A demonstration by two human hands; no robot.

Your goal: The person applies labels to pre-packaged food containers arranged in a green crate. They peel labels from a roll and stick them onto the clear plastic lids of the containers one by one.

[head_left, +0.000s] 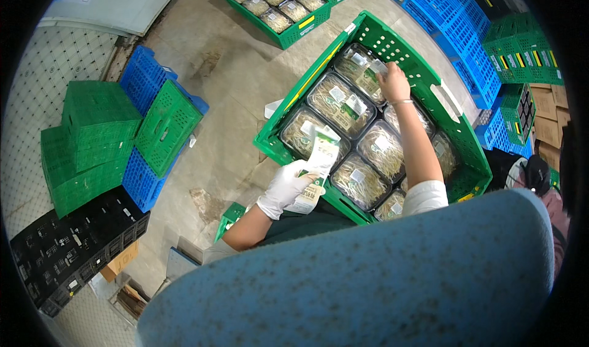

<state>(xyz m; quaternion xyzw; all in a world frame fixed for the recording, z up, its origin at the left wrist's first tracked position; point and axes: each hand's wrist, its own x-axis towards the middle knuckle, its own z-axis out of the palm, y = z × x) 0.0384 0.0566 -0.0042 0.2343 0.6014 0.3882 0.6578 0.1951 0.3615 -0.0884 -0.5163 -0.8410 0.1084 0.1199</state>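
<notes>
My left hand [283,186], in a white glove, is closed on a strip of green-and-white labels [325,151], which hangs over the near left edge of a green crate [279,140]. Clear-lidded trays of pale sprouts [340,105] fill the crate in rows; some lids carry a green-and-white label, others just a small white sticker. At the crate's far end, my bare right hand [394,84] pinches a label [375,71] against the lid of the far tray [356,65]. The fingertips are partly hidden. My right forearm covers part of the right-hand trays.
Another green crate of sprout trays [288,31] stands on the floor beyond. Green and blue crates [101,126] and black crates [76,243] are stacked at left. Blue crates [451,25] rise at right, near cardboard boxes [548,123]. A blue surface [368,273] fills the lower foreground.
</notes>
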